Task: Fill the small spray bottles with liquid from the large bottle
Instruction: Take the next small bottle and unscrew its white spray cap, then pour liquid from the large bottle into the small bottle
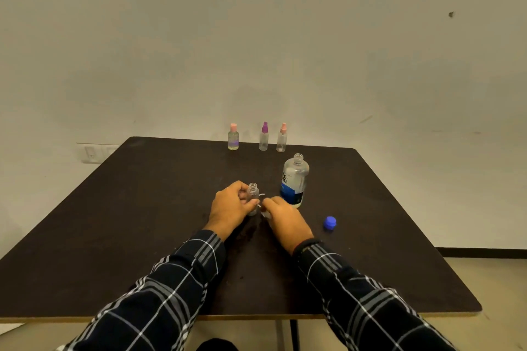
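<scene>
The large bottle stands upright and uncapped, just beyond and to the right of the right hand, so that hand is the nearer one for the pour. The open small bottle also stands upright, to the left of the large one, gripped round its body by the curled fingers of the left hand. The right hand pinches something small and pale beside it, probably the spray head, though the view is too poor to be sure.

A pale wall backs the dark table. Three capped spray bottles line the far edge. A blue cap lies to the right.
</scene>
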